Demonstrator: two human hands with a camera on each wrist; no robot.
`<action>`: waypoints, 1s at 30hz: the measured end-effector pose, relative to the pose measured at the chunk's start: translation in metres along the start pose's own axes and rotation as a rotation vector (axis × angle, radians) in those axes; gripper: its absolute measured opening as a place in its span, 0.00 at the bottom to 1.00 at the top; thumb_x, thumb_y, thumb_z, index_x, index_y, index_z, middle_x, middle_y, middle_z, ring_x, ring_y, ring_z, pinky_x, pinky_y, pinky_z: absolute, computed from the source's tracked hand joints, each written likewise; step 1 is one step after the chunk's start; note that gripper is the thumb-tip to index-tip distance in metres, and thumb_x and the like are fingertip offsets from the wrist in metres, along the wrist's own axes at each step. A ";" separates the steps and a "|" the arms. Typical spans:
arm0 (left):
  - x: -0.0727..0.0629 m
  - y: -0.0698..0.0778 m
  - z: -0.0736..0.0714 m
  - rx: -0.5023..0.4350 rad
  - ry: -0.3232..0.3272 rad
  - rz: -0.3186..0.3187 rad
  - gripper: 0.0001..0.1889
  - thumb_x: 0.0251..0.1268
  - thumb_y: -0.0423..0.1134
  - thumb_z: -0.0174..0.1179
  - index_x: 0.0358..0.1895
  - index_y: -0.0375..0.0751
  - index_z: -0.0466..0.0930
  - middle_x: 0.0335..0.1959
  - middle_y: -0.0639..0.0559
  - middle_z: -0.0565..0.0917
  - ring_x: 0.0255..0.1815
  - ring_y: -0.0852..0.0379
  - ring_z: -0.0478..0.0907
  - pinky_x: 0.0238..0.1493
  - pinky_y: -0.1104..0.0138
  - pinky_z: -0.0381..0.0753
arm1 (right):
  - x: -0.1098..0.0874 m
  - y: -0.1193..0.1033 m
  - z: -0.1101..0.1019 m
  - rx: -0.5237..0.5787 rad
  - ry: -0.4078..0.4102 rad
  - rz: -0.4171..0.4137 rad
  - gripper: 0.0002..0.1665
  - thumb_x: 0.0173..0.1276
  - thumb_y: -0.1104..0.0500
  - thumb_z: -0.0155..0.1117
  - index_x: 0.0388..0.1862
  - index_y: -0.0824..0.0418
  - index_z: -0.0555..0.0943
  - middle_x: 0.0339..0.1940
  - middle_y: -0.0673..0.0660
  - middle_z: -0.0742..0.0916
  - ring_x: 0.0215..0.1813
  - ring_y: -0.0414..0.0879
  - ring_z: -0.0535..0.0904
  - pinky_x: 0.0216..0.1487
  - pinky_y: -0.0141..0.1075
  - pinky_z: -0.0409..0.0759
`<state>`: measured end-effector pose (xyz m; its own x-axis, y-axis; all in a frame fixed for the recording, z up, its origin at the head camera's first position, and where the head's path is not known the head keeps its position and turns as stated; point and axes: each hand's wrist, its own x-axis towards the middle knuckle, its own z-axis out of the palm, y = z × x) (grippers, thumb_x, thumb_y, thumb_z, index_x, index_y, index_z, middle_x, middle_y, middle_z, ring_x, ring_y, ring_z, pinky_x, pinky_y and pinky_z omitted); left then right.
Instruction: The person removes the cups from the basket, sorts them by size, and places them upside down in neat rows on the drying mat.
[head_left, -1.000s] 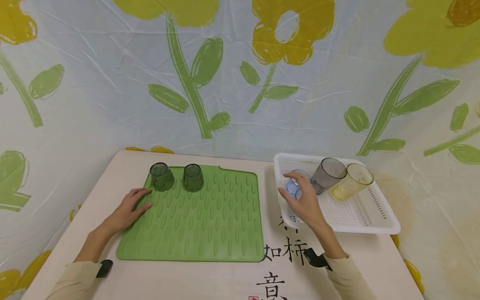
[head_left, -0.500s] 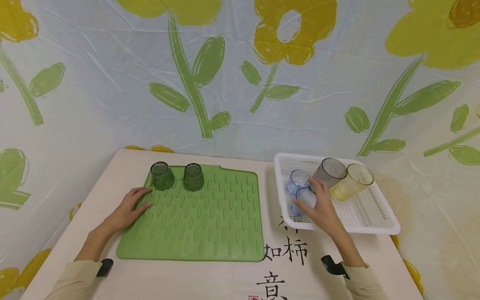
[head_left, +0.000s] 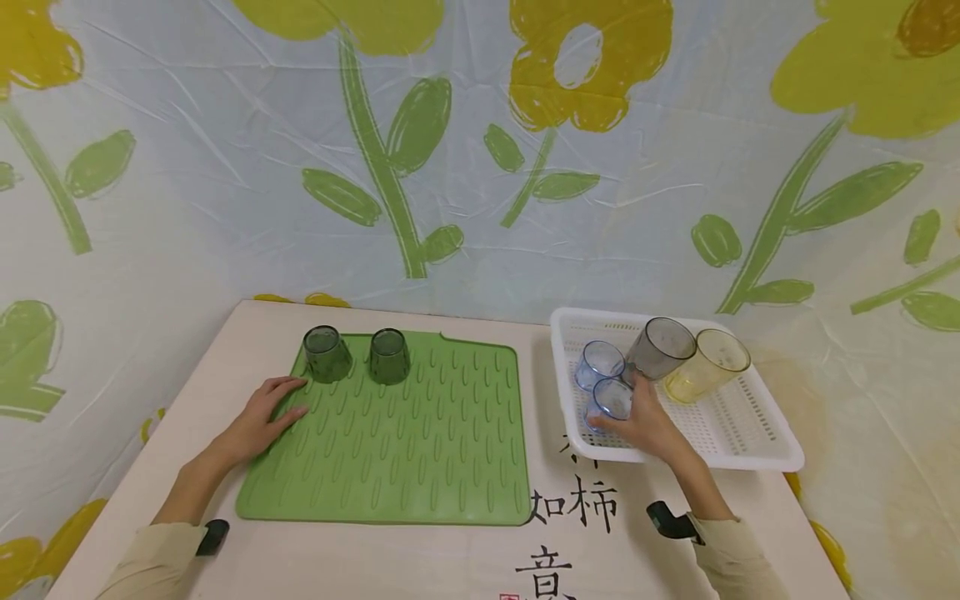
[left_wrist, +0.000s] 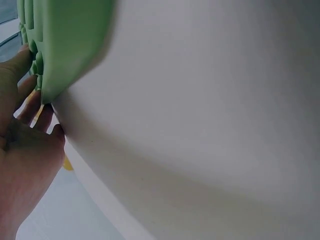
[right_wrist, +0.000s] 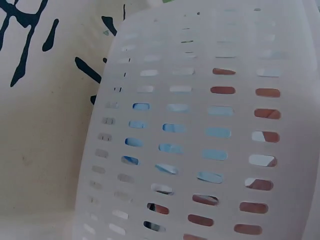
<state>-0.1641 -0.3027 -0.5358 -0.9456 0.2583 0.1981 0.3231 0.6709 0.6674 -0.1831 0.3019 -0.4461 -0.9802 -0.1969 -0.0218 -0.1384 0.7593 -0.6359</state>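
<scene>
Right hand (head_left: 648,422), half-closed, grips the nearer blue glass (head_left: 612,400) at the palm's eleven o'clock. Head view shows it clearly; the basket (right_wrist: 306,65) largely screens it in right wrist view.

Prob. staged indoor set-up: creased floral backdrop (head_left: 480,258) behind a tbl (head_left: 375,562).

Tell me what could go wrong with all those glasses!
The near blue glass might clink against the far blue glass, because they sit so close together. The right hand could bump the grey glass, since its fingers are right by it. The left hand touches the green mat at its edge, so a push might jiggle the dark glasses on it.
</scene>
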 end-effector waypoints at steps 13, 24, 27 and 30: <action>0.001 -0.003 0.001 -0.003 0.004 0.020 0.25 0.73 0.31 0.62 0.67 0.21 0.69 0.64 0.23 0.67 0.66 0.22 0.62 0.61 0.29 0.63 | -0.003 0.005 -0.008 0.043 -0.120 0.117 0.51 0.59 0.52 0.81 0.68 0.77 0.63 0.66 0.78 0.75 0.68 0.72 0.72 0.68 0.63 0.71; 0.000 -0.002 0.000 0.020 -0.004 0.013 0.25 0.73 0.31 0.63 0.67 0.21 0.69 0.65 0.22 0.68 0.66 0.22 0.63 0.61 0.30 0.65 | -0.010 0.001 -0.019 0.239 -0.054 0.048 0.43 0.62 0.59 0.79 0.68 0.74 0.66 0.65 0.73 0.78 0.68 0.68 0.74 0.68 0.56 0.74; -0.001 0.001 0.000 0.037 -0.009 0.006 0.25 0.73 0.31 0.62 0.67 0.20 0.69 0.65 0.22 0.68 0.66 0.22 0.63 0.62 0.31 0.65 | -0.012 0.000 -0.022 0.267 -0.028 0.053 0.45 0.62 0.58 0.78 0.71 0.72 0.65 0.66 0.72 0.77 0.68 0.65 0.73 0.66 0.45 0.76; 0.000 0.008 -0.001 0.059 -0.012 -0.001 0.25 0.73 0.32 0.63 0.66 0.19 0.70 0.64 0.20 0.69 0.66 0.21 0.63 0.63 0.31 0.64 | -0.014 -0.002 -0.024 0.317 -0.011 0.055 0.46 0.63 0.58 0.77 0.74 0.68 0.64 0.67 0.70 0.76 0.68 0.61 0.73 0.60 0.32 0.76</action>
<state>-0.1617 -0.2977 -0.5294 -0.9455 0.2654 0.1889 0.3242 0.7107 0.6243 -0.1728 0.3183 -0.4261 -0.9832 -0.1683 -0.0701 -0.0321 0.5381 -0.8423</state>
